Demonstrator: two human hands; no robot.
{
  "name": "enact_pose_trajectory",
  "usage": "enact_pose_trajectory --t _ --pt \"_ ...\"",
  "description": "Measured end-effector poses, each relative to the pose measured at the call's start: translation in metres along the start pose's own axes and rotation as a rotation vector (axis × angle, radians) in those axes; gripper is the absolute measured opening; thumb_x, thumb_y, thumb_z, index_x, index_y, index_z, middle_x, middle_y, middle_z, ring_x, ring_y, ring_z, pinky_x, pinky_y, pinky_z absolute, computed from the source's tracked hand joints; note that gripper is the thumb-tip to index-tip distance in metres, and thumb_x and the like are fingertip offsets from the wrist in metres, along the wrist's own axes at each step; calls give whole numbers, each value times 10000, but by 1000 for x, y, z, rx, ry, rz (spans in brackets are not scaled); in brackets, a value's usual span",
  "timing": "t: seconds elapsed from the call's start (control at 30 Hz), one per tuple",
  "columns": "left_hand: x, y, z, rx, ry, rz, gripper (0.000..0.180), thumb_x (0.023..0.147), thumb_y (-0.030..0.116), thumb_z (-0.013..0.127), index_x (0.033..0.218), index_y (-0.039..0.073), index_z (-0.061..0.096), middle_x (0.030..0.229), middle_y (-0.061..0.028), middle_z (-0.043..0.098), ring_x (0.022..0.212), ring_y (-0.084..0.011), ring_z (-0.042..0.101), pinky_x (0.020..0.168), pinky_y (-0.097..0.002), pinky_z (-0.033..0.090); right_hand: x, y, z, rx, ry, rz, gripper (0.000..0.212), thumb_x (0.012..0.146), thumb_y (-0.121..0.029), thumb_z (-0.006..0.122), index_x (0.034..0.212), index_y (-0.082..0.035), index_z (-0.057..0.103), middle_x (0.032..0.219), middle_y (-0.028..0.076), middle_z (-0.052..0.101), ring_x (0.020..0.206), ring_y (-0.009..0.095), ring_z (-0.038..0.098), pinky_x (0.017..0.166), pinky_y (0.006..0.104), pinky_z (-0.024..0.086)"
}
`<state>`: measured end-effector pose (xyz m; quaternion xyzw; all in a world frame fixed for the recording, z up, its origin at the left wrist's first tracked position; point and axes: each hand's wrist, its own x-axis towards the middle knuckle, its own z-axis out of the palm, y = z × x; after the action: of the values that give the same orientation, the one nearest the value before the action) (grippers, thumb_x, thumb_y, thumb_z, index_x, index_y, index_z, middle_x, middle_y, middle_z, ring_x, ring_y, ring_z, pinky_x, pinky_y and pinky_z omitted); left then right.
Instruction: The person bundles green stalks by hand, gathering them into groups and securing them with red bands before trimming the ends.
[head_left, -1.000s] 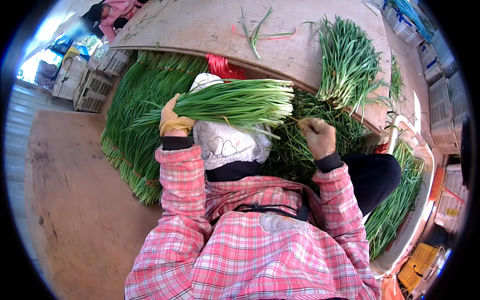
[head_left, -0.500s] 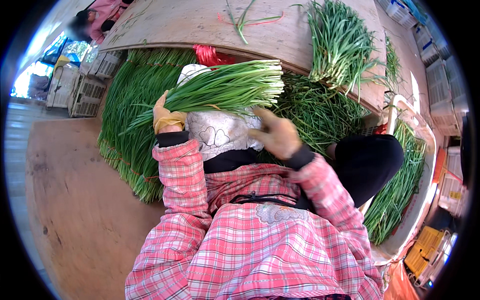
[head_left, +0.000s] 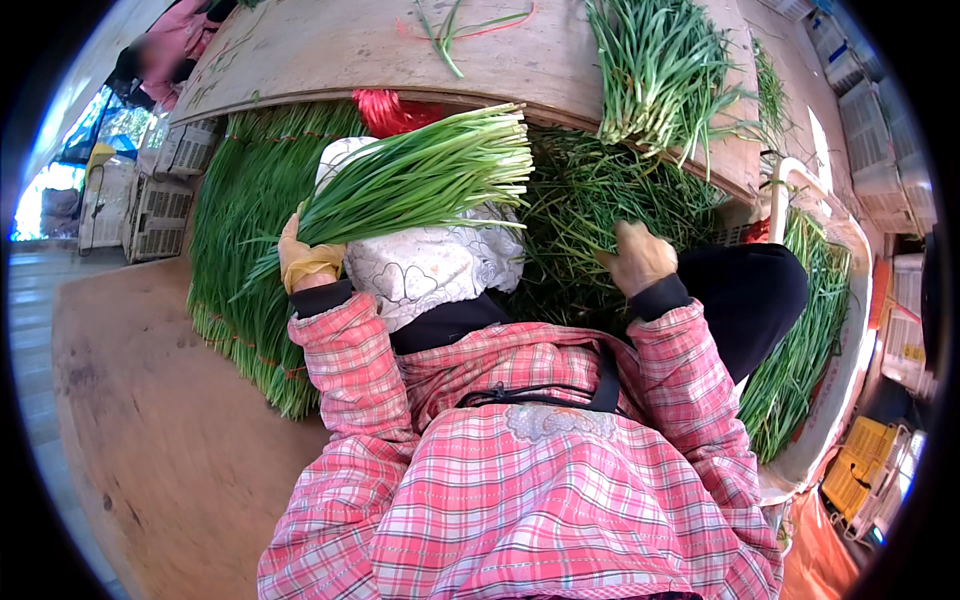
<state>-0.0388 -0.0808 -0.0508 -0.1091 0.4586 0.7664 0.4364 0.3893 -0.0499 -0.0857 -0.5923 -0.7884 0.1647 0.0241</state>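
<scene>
A bunch of garlic chives (head_left: 430, 172) lies across the patterned white cloth (head_left: 420, 265) over my lap, its pale cut ends pointing right. My left hand (head_left: 305, 255), in a yellowish glove, is closed around the leafy end of it. Off to the right, my right hand (head_left: 642, 262) hangs over a heap of loose, tangled chive leaves (head_left: 600, 205). Its fingers are curled together; whatever they may hold is too small to make out.
Tied chive bundles (head_left: 250, 200) are stacked on my left. A wooden board (head_left: 330, 60) ahead carries another chive pile (head_left: 665, 75). Red ties (head_left: 390, 112) hang by its edge. On my right stands a white crate (head_left: 855, 270) of chives. Someone in pink (head_left: 170, 50) sits far left.
My right hand has moved right, from beside the cut ends to above the loose leaves, and its fingers have drawn in. My left hand still holds the chives.
</scene>
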Motion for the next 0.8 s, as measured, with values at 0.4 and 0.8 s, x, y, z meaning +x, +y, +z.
enact_pose_trajectory --t 0.4,0.8 --pt "8 -8 -2 19 77 56 318 879 247 446 1108 66 570 1140 -123 586 1056 -320 535 925 -502 404 11 -16 4 171 443 -184 93 688 -72 568 726 -122 636 613 62 600 543 255 607 502 389 482" --pt "13 -13 -3 42 22 63 366 915 229 354 1160 21 529 1206 -120 556 1119 -290 504 991 -445 367 57 -91 13 1454 -28 52 233 816 -121 638 994 25 600 784 105 650 686 166 602 626 280 471"
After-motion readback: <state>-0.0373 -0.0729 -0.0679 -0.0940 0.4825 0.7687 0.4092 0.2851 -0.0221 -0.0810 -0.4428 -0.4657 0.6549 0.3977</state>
